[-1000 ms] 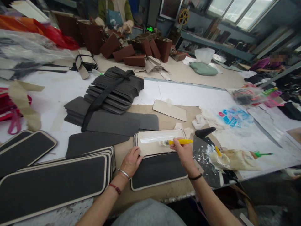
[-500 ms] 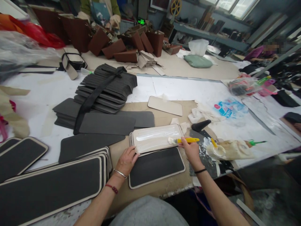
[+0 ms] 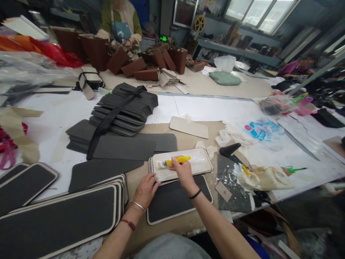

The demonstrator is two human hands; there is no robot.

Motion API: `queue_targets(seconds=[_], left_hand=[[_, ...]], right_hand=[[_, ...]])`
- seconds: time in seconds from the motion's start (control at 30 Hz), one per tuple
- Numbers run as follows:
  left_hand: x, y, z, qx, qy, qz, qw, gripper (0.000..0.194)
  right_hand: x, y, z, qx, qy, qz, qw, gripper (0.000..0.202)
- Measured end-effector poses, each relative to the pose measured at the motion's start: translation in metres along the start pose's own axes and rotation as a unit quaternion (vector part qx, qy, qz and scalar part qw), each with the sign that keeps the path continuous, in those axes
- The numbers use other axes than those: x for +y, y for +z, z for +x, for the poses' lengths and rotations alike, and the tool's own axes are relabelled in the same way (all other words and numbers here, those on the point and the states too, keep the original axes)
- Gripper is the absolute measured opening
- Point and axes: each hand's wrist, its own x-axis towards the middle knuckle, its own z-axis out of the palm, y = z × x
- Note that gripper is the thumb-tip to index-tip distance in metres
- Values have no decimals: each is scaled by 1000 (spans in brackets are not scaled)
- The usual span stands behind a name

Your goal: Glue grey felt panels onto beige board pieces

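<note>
In my right hand (image 3: 183, 171) is a brush with a yellow handle (image 3: 184, 159), its bristles against the left part of a beige panel (image 3: 188, 164). White glue-like paste streaks that panel, the top one of a small stack. My left hand (image 3: 147, 185) grips the stack's near left corner, with fingers and thumb at the edge. A black panel with a beige border (image 3: 178, 201) lies partly under the stack and my right forearm. Right of the stack, an opened container of white paste (image 3: 250, 180) lies on a spattered dark sheet (image 3: 233, 201).
Black bordered panels (image 3: 67, 212) are stacked at left. Behind them are dark grey pieces (image 3: 124, 147) and a strapped bundle (image 3: 126, 108). A single beige panel (image 3: 188, 127) and a black tool-like object (image 3: 230, 149) lie beyond. Brown boxes (image 3: 134, 66) stand before a co-worker (image 3: 121, 28).
My right hand has carried the brush leftward across the beige panel, spreading the white paste. A small beige piece on the dark sheet is now uncovered. My left hand keeps its place at the corner.
</note>
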Motion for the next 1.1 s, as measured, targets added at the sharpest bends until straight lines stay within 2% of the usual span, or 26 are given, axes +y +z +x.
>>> queue_targets(seconds=[0.07,0.13,0.17,0.27,0.33,0.37,0.43,0.5,0.67,0.73,0.9,1.03,1.1], left_hand=[[0,0,0,1,1,1,1000,20],[-1,1,-1,3,-2,0,1000,19],[-1,2,-2,3,-4,-2,1000,18],[0,3,-3,6,-12,-13,1000,15],[0,4,-4,11,-17,-19,1000,15],[0,4,-4,13,-20,-21,999,15],[0,5,-4,13,-24,-21,999,15],[0,5,-4,11,-22,-13,1000,15],[0,3,-3,16,5,15,1000,17],[0,2,-2,17,11,20,1000,17],[0,3,-2,13,-1,1,1000,16],[2,2,-2,3,-24,-15,1000,15],[4,0,-2,-10,-29,-17,999,13]], right_hand=[[4,7,7,-20,10,-5,1000,37],[6,-16,18,3,4,-42,999,37],[7,-38,24,34,-2,-65,997,38],[6,-119,38,151,-16,-119,981,40],[2,-167,43,202,-19,-140,969,40],[0,-183,44,214,-20,-146,966,39],[-4,-201,43,226,-29,-152,962,39],[-9,-199,42,224,-41,-149,962,39],[-15,-166,57,181,-64,-138,972,41],[-17,-161,64,170,-57,-173,969,42],[-23,-177,55,203,-66,-279,936,41],[-23,-189,31,163,-40,-290,942,39],[-26,-196,24,171,-22,-323,931,36]])
